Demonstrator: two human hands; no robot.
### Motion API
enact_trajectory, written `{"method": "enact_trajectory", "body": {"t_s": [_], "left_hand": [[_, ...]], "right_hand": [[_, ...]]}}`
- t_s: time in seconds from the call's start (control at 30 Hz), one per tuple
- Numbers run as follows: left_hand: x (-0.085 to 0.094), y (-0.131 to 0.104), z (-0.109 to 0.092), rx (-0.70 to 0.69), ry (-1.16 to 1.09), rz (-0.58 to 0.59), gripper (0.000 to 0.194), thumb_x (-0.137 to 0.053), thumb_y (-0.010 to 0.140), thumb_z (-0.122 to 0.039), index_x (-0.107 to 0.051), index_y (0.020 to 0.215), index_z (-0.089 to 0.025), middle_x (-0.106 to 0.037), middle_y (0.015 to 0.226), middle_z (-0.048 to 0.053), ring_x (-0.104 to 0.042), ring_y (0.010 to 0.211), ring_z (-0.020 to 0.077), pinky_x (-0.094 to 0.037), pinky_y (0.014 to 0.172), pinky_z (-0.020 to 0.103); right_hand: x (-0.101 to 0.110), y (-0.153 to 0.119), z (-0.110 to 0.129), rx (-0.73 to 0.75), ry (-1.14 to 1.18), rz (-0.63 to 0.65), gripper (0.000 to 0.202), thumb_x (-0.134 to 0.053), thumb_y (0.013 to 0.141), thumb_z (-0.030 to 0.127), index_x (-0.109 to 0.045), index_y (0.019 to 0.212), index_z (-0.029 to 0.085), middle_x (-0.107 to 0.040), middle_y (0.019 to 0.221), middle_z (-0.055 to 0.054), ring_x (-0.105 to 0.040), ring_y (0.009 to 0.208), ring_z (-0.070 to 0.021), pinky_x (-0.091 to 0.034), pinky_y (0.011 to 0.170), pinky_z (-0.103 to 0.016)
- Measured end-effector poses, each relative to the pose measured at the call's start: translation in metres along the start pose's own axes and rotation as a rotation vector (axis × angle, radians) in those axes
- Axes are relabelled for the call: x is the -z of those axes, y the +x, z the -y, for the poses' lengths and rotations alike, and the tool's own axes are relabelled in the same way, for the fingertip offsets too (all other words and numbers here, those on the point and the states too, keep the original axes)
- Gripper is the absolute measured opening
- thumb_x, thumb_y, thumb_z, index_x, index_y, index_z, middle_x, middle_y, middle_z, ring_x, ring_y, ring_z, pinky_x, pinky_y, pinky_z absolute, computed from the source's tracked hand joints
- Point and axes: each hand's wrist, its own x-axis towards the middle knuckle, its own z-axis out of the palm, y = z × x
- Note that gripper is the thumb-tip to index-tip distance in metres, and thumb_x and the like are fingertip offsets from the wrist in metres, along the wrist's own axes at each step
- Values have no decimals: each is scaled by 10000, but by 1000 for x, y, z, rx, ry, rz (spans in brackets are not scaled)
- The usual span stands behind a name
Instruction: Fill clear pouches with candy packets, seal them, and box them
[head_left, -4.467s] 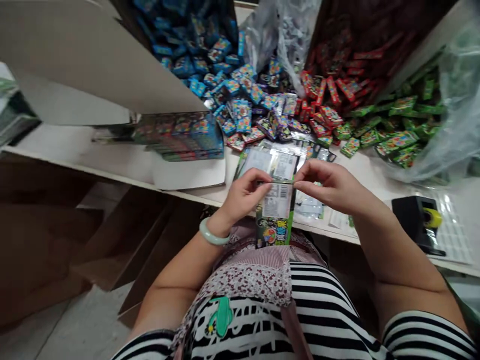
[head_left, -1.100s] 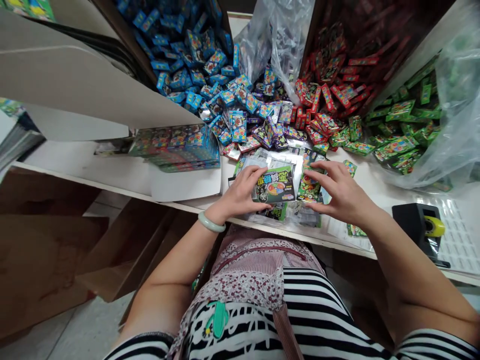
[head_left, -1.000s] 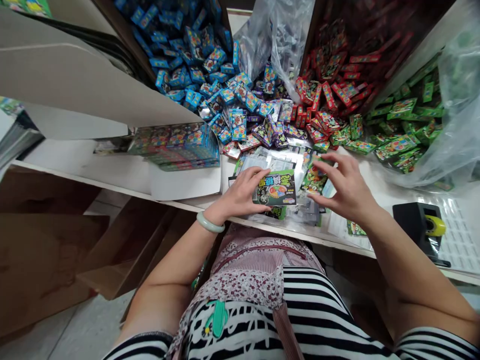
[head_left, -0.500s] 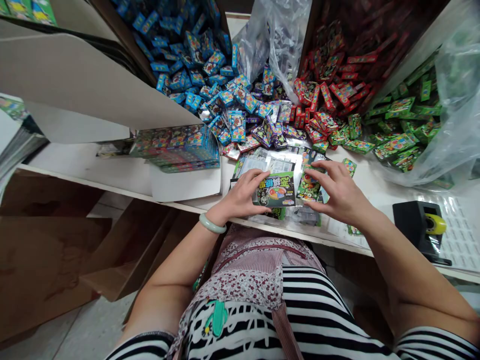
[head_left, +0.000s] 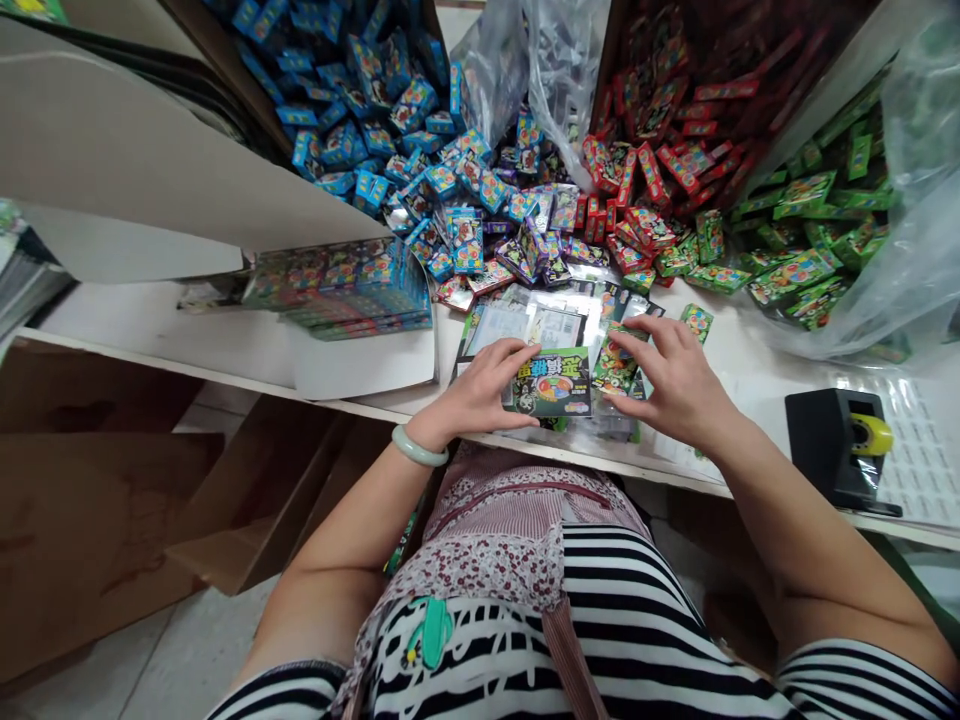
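Observation:
My left hand (head_left: 480, 390), a pale green bangle at its wrist, grips the left end of a black-and-green printed card (head_left: 556, 384) between thumb and fingers. To its right, my right hand (head_left: 679, 382) is curled around a small green printed box (head_left: 616, 362), fingers at the far end and thumb at the near end. The card and the box lie almost side by side, a narrow gap between them. Beneath both are clear plastic packets (head_left: 559, 327) with printed inserts, overlapping on the white table.
Heaps of small blue boxes (head_left: 367, 130), red boxes (head_left: 652, 175) and green boxes (head_left: 802, 240) spill toward the hands, with some purple boxes (head_left: 534, 243) between. A stack of printed cards (head_left: 352, 290) stands left. A black tape dispenser (head_left: 825, 445) sits right.
The view has shifted slightly. Both hands keep nearly the same place and hold, and the card and green box have barely moved.

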Motion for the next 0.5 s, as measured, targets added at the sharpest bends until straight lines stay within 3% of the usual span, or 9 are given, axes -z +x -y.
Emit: {"method": "enact_trajectory", "body": {"t_s": [0.33, 0.5], "left_hand": [[-5, 2, -1, 46, 17, -79, 1008, -750, 731, -634, -287, 1533, -234, -463, 1325, 161, -502, 1235, 351, -454, 1059, 546], [-6, 1, -4, 2, -5, -44, 987, -744, 743, -619, -296, 1539, -242, -475, 1348, 164, -502, 1246, 356, -456, 1057, 545]], "right_hand": [[1, -6, 0, 53, 118, 51, 677, -671, 852, 382, -399, 1461, 269, -514, 1358, -157, -500, 1229, -355, -462, 992, -587], [3, -10, 0, 121, 217, 119, 701, -671, 860, 380, -376, 1489, 289, -533, 1376, -147, -522, 1237, -336, -463, 1012, -583]]}}
